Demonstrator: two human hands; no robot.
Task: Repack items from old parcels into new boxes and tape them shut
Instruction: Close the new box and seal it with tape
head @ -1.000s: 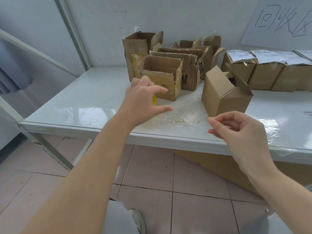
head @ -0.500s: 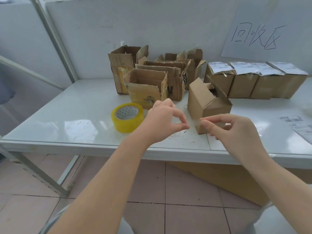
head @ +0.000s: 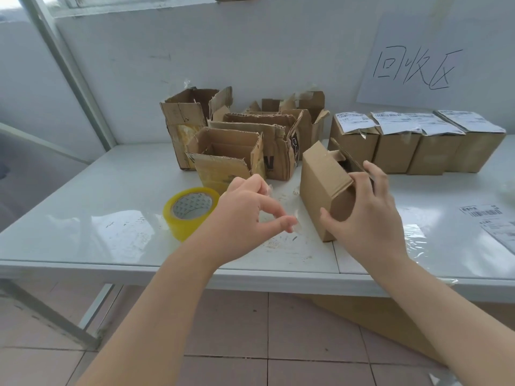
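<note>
A white, glossy table (head: 83, 218) fills the view. At 9 o'clock a roll of yellowish packing tape (head: 184, 227) lies flat. At 12 o'clock a huddle of torn, open cardboard boxes (head: 242, 135) stands against the wall. Near the centre stands a small box (head: 320, 176), its top flaps open. At 2 o'clock is a row of sealed boxes (head: 418, 151) with paper labels on top. At 3 o'clock lie loose shipping labels (head: 490, 221), with scraps of clear film (head: 415, 238) beside them.

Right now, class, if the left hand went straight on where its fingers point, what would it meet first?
Probably the small box, held by the right hand: the left hand points rightward at its near side, though depth is unclear.
</note>
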